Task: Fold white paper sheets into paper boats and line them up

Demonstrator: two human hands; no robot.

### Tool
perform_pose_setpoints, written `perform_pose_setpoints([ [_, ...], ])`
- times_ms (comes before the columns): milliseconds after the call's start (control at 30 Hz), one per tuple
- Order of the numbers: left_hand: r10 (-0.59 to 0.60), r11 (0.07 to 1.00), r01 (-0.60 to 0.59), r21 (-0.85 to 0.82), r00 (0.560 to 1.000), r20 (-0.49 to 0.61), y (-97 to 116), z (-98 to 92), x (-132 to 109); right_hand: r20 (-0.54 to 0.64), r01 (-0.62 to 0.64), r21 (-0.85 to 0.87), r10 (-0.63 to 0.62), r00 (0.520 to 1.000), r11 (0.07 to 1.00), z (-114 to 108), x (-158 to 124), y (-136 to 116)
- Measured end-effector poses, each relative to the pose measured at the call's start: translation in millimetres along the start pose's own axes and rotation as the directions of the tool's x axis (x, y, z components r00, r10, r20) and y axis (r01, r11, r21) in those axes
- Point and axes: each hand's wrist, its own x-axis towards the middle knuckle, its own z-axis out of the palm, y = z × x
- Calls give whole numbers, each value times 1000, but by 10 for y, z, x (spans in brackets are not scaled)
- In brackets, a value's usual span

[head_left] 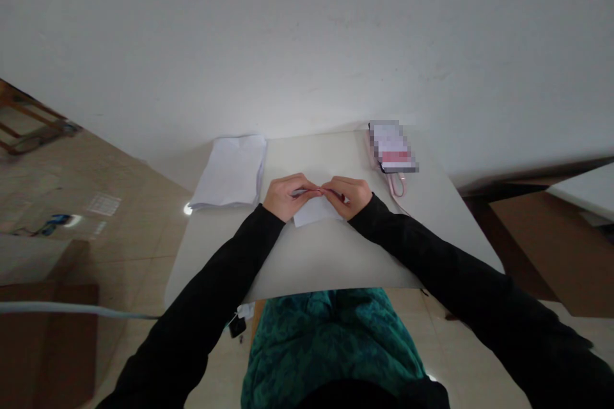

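Observation:
A small sheet of white paper is at the middle of the white table, partly covered by both hands. My left hand pinches its far edge with thumb and fingers pressed together. From the other side, my right hand pinches the same edge, its fingertips meeting those of the left hand. The paper's lower part shows below the hands; how its upper edge is bent is hidden by the fingers.
To the left lies a stack of white paper. A phone, its screen blurred out, rests at the back right with a pink cable beside it. Behind the table rises a wall. Cardboard stands at the right.

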Motion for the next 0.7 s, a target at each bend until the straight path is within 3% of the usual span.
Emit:
perform_pose_setpoints([
  [167,-93,996,92,-23,995,-44,45,-32,20,-110,-59,70,66,992,996,-15,16,-18],
  [333,-279,960,280,-11,953,-121,14,-37,8,-197,-136,130,161,967,982,4,21,36],
  [433,-350,936,338,-103,925,-145,-33,-22,-5,-220,-213,149,243,945,966,2,18,75],
  [533,-399,909,363,-207,900,-173,-70,-14,-15,-245,-297,157,329,912,942,-18,23,84],
  [633,-401,910,360,-204,889,-222,-62,-14,-22,-251,-313,156,344,905,937,-44,34,62],
  [700,-433,889,382,-253,881,-190,-37,-12,-27,-263,-343,166,377,888,924,-65,40,50],
])
